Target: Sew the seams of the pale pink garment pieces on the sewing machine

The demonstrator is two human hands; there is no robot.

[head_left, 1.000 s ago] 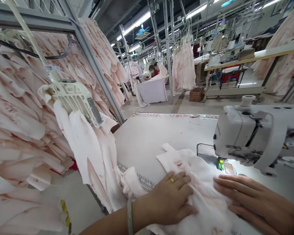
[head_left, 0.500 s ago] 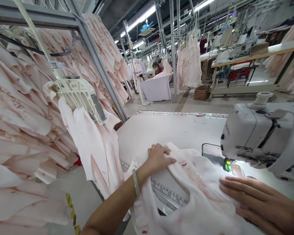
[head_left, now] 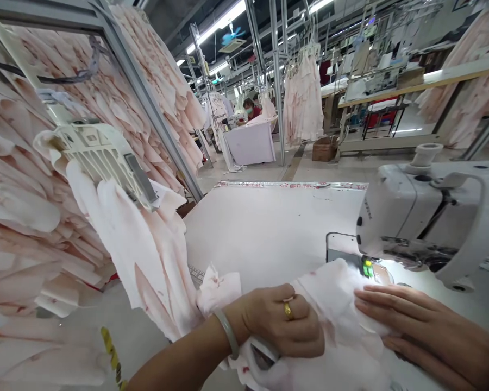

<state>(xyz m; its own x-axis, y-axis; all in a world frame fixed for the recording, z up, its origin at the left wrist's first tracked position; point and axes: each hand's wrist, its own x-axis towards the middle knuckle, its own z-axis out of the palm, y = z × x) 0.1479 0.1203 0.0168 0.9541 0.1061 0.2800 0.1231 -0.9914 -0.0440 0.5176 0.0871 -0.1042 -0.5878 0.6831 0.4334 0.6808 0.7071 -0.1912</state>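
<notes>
A pale pink printed garment piece point(head_left: 342, 331) lies bunched on the white sewing table point(head_left: 264, 222), in front of the sewing machine point(head_left: 415, 212). My left hand point(head_left: 283, 320), wearing a ring and a bangle, is closed on the fabric left of the machine, fingers curled under. My right hand point(head_left: 424, 326) rests flat on the cloth's right side, fingers stretched out, just below the lit needle area with its green guide point(head_left: 367, 268). Part of the garment passes beneath both hands and is hidden. Another stretch of fabric point(head_left: 218, 290) lies left of my left wrist.
A white hanger clamp point(head_left: 101, 157) holds pink cloth at the table's left. Behind it, many pink pieces point(head_left: 36, 195) hang on a grey metal frame point(head_left: 155, 114). Farther back are a seated person point(head_left: 250, 110), a cardboard box point(head_left: 324, 149) and another workbench point(head_left: 415, 89).
My left hand has come nearer and to the right, going from fingers spread on the fabric to closed on it. The neck-like opening has folded up. My right hand stays flat.
</notes>
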